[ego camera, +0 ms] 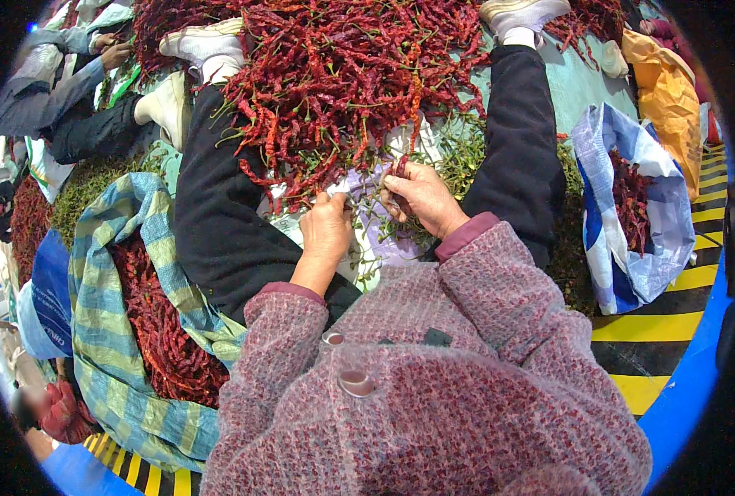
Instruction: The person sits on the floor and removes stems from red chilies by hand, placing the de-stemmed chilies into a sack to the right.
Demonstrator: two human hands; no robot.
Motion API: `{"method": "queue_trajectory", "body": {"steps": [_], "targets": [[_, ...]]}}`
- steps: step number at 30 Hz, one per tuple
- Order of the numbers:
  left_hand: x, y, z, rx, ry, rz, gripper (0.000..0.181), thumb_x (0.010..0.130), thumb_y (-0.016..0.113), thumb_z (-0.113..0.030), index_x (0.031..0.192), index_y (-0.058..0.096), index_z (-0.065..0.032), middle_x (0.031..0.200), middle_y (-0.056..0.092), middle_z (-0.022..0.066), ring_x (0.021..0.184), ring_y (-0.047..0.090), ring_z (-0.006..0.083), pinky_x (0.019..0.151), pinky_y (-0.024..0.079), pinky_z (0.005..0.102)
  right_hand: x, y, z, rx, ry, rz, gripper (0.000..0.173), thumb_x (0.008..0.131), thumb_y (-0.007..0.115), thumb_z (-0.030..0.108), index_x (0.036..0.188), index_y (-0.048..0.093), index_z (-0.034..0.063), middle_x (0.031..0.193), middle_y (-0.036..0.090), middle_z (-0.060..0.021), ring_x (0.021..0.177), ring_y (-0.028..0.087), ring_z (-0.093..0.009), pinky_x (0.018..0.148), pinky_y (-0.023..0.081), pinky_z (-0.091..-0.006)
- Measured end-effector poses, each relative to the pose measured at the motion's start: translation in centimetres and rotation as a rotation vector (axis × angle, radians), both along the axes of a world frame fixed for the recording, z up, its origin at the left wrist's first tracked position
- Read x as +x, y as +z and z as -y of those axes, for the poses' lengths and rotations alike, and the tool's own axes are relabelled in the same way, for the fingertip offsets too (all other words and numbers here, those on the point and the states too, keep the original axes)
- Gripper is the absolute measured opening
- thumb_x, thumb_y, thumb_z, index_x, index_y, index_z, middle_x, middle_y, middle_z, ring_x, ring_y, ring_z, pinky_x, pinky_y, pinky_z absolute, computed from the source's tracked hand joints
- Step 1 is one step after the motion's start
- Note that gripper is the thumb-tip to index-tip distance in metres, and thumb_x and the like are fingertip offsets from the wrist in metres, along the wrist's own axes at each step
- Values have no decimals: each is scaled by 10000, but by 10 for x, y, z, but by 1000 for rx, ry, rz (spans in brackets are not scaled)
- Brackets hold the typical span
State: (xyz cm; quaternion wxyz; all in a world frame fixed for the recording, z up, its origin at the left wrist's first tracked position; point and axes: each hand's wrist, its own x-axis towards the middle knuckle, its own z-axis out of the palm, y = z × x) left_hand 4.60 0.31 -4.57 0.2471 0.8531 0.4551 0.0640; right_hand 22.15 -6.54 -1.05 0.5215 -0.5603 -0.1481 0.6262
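Observation:
A large pile of dried red chilli peppers (343, 74) lies between my outstretched legs. My right hand (426, 197) pinches a dried red chilli (401, 164) upright between thumb and fingers, just off the pile's near edge. Close by on the left, my left hand (327, 228) has its fingertips drawn together at the border of the pile; whether they hold anything is hidden. Beneath and between both hands, loose green chilli stems (370, 248) are scattered over a white and purple sheet (398, 245). More green stems (463, 158) are heaped against my right leg.
Left of me, a green-and-blue checked woven sack (104, 347) holds red chillies. A blue-and-white sack (671, 211) with chillies stands on the right, near an orange sack (665, 99) and yellow-black striped flooring (646, 328). Another person's hands (113, 53) are at upper left.

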Motion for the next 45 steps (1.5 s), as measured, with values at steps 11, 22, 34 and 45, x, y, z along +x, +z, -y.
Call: {"method": "queue_trajectory", "body": {"steps": [11,22,34,45], "targets": [[-5,11,-6,205,20,286,104,734,645,-63,819,587,-72,804,535,107,661,579,310,585,467,412,-3,12,1,-66,-17,-23,74,846,461,27,898,512,17,743,558,-54,567,546,-119,483,478,-254],[10,-9,-5,247,-129,75,52,741,584,-56,773,553,-30,797,551,139,633,617,313,568,506,403,-1,7,2,-8,9,-174,83,844,487,53,913,525,24,745,530,-22,571,503,-85,518,500,-267],[6,78,28,0,-157,448,224,719,715,-93,922,632,-45,903,584,108,736,598,240,639,490,333,-28,1,0,38,44,-721,517,899,425,551,987,591,70,832,620,-52,678,627,-176,536,550,-331],[-57,49,-26,46,123,-87,140,724,625,-54,807,615,59,827,587,266,792,596,404,713,487,460,79,171,84,356,-241,689,311,911,495,235,635,494,91,525,387,16,407,304,-54,375,219,-221]]}}
